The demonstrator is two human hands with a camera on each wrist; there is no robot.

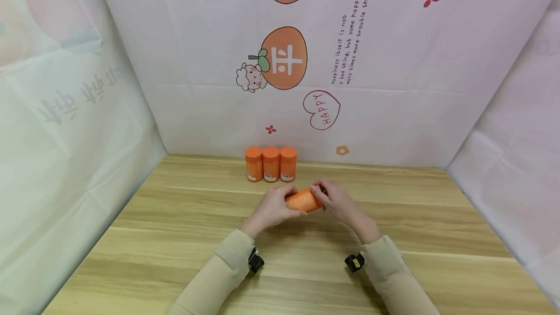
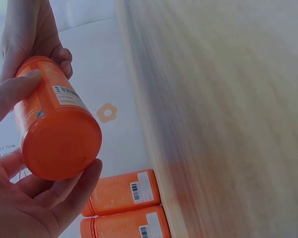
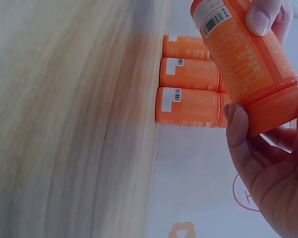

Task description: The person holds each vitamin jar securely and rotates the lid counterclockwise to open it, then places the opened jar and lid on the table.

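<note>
The left hand [image 1: 272, 206] curls round the base of a tilted orange bottle [image 1: 303, 201], the right hand [image 1: 339, 204] grips its lid [image 3: 275, 110], above the table [image 1: 175, 237]; if either grip slackened, it could drop and topple the 3 upright bottles [image 1: 271, 165] nearby.

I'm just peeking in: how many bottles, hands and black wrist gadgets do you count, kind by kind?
Standing bottles: 3
Held bottle: 1
Hands, left hand and right hand: 2
Black wrist gadgets: 2
Total: 8
</note>
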